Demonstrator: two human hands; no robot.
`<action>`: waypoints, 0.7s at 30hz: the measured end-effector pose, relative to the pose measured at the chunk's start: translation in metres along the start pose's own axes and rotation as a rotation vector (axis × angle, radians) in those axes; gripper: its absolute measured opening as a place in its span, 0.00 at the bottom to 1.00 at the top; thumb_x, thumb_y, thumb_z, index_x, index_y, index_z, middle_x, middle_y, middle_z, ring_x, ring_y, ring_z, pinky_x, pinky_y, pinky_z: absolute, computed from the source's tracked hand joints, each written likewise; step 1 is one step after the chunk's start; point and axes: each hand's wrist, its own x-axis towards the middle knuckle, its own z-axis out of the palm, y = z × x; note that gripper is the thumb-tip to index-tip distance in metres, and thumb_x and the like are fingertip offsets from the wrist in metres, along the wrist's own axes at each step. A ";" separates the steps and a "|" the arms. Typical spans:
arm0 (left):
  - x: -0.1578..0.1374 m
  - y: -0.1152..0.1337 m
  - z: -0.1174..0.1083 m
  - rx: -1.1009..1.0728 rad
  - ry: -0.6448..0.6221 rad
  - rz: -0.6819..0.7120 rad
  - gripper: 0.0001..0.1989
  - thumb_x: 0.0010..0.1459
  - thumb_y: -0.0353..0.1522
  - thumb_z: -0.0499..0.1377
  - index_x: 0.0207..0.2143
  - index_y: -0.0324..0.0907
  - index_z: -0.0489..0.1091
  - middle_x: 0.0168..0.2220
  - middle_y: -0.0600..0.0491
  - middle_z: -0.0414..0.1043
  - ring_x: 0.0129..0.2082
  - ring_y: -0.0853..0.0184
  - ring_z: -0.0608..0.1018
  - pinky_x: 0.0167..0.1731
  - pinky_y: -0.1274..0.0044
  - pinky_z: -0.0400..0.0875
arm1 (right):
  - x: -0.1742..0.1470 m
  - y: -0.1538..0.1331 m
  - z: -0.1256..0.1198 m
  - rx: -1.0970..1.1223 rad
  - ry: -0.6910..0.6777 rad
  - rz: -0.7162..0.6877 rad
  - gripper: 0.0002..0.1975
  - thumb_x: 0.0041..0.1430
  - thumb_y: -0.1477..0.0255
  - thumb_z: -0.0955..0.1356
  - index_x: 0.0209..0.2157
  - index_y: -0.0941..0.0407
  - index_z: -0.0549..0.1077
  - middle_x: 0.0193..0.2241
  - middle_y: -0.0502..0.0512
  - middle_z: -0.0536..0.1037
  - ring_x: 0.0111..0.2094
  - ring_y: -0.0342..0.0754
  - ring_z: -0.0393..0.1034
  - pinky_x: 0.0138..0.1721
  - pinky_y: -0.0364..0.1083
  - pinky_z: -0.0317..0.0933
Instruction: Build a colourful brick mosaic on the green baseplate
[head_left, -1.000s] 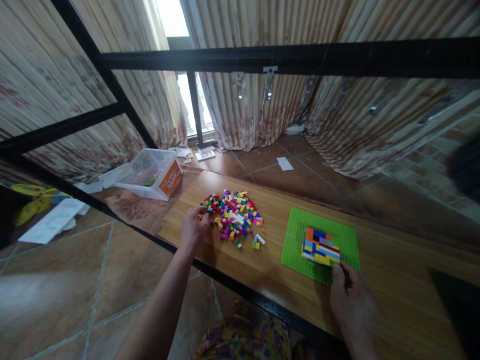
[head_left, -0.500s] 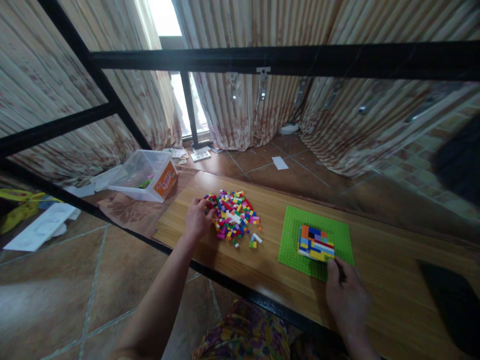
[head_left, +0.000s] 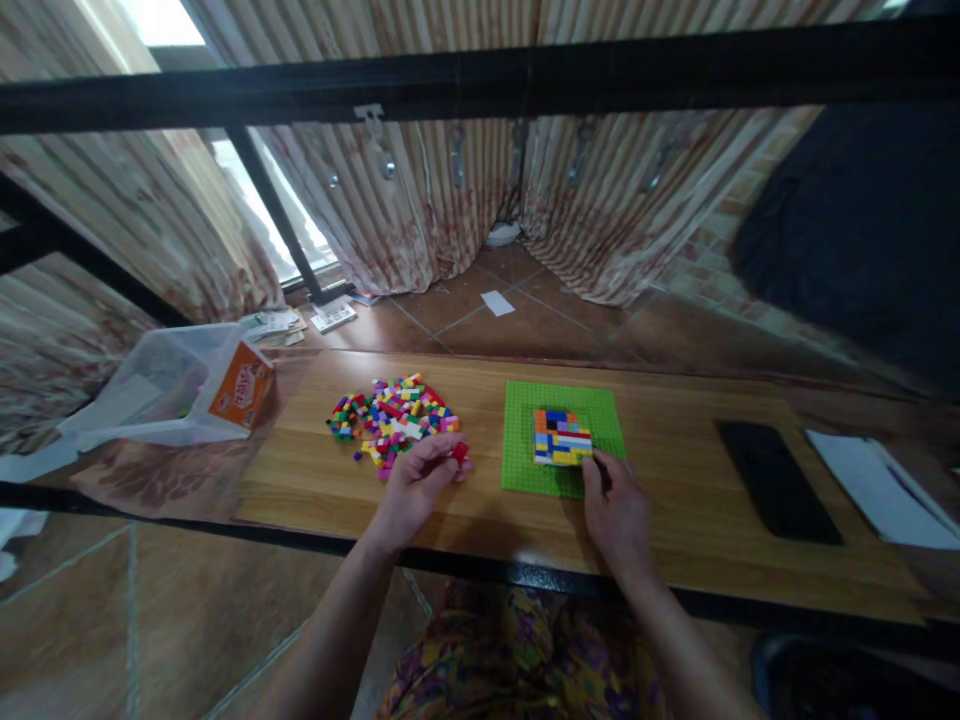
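Note:
Between the fingertips of my left hand (head_left: pixel 420 485) is a small red toy brick (head_left: pixel 459 453), held just above the table. Behind that hand lies a loose pile of small coloured bricks (head_left: pixel 405 405), partly covered by my fingers. My right hand (head_left: pixel 616 502) pinches the near right corner of a flat block of joined bricks (head_left: pixel 561 440) in orange, blue, yellow, white and red. This block is over a green studded baseplate (head_left: pixel 521 400); whether it is attached to the plate I cannot tell.
A clear plastic box (head_left: pixel 172 375) with an orange label stands left of the wooden table (head_left: pixel 465 520). On the right lie a black phone-like slab (head_left: pixel 776 480) and white paper (head_left: pixel 877 490). A black metal bar (head_left: pixel 450 80) crosses above the table's far side.
My left hand has come away from the pile's left side towards the baseplate, now with a red brick. My right hand stays at the block's corner. The view has turned right.

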 end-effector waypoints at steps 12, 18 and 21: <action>0.024 -0.036 0.075 0.130 -0.072 -0.036 0.10 0.51 0.33 0.61 0.36 0.39 0.75 0.32 0.51 0.78 0.30 0.69 0.77 0.32 0.77 0.73 | 0.002 -0.001 0.002 0.046 0.010 0.012 0.21 0.65 0.59 0.58 0.43 0.59 0.73 0.37 0.63 0.77 0.40 0.53 0.70 0.41 0.51 0.63; 0.030 -0.045 0.083 0.228 -0.026 0.028 0.09 0.55 0.33 0.58 0.35 0.40 0.76 0.33 0.51 0.78 0.33 0.67 0.78 0.36 0.75 0.74 | 0.002 -0.001 0.002 0.059 0.017 0.018 0.21 0.65 0.59 0.58 0.43 0.59 0.73 0.37 0.62 0.76 0.39 0.53 0.70 0.41 0.51 0.63; 0.031 -0.049 0.086 0.356 -0.015 0.159 0.08 0.55 0.29 0.58 0.35 0.42 0.76 0.34 0.51 0.78 0.36 0.67 0.78 0.40 0.74 0.73 | 0.003 -0.002 0.001 0.063 0.006 0.016 0.20 0.65 0.60 0.58 0.44 0.59 0.73 0.38 0.62 0.76 0.40 0.52 0.70 0.41 0.51 0.63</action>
